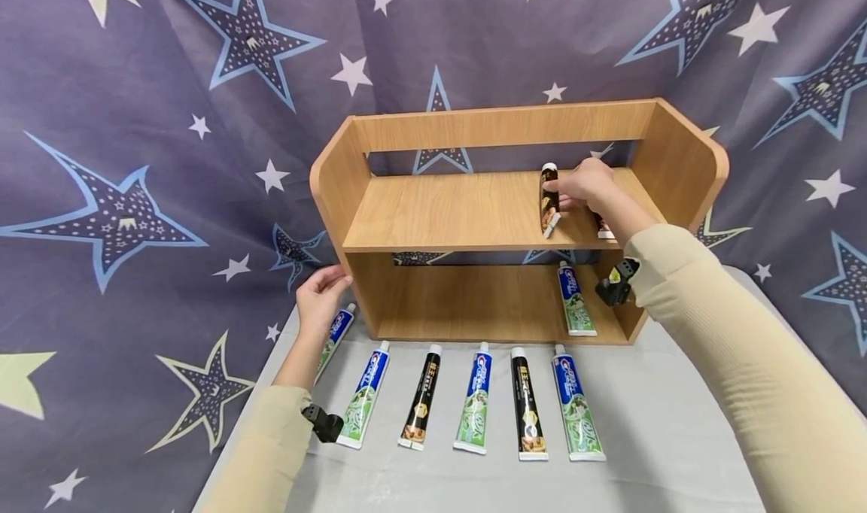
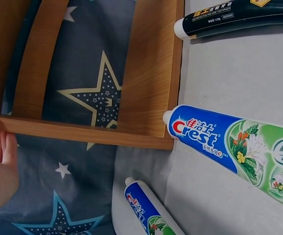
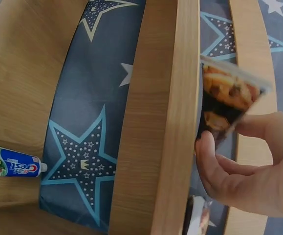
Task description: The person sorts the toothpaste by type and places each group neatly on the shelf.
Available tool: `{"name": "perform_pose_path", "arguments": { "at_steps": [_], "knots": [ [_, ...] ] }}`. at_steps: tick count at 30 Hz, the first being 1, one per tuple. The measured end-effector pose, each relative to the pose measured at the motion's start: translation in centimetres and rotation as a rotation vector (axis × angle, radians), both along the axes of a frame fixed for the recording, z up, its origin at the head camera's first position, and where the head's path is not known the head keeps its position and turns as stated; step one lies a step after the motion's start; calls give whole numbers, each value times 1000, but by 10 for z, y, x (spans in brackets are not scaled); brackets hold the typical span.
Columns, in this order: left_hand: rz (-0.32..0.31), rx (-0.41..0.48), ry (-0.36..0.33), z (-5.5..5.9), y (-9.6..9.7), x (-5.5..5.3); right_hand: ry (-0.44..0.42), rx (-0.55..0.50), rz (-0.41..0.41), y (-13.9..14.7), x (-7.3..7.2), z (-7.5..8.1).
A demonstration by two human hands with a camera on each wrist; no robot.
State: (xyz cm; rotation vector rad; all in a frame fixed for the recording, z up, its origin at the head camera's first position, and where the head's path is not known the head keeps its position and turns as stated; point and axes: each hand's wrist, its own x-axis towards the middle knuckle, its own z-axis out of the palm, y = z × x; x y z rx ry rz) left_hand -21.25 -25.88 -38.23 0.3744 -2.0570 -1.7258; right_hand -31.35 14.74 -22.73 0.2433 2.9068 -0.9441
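Over the upper board of a wooden shelf (image 1: 447, 204), my right hand (image 1: 588, 182) grips a black toothpaste tube (image 1: 549, 197) between thumb and fingers. The tube stands nearly upright, white cap up and flat end down; the right wrist view shows that flat end (image 3: 229, 90) blurred. Another black tube (image 1: 605, 229) is on the same board, partly hidden by my right forearm. At the shelf's left side, my left hand (image 1: 320, 298) holds the side panel's front edge (image 2: 82, 133), thumb on the edge and fingers against the outer face.
A blue-green Crest tube (image 1: 576, 301) leans in the lower compartment at right. In front of the shelf, a row of Crest tubes (image 1: 473, 400) and black tubes (image 1: 421, 400) lies on the grey table (image 1: 379, 483). Another Crest tube (image 2: 148, 208) lies beside the left panel. A star-patterned cloth (image 1: 169, 197) hangs behind.
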Motion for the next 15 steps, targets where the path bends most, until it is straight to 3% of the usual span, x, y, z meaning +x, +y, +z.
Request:
{"name": "perform_pose_path", "arguments": {
  "at_steps": [5,11,15],
  "knots": [
    [-3,3,22,2,1,-1,35,58,35,1,9,4],
    [-8,23,48,1,0,0,9,-102,89,7,14,2],
    [-13,24,45,-1,0,0,27,-90,122,8,14,-1]
  ]
}}
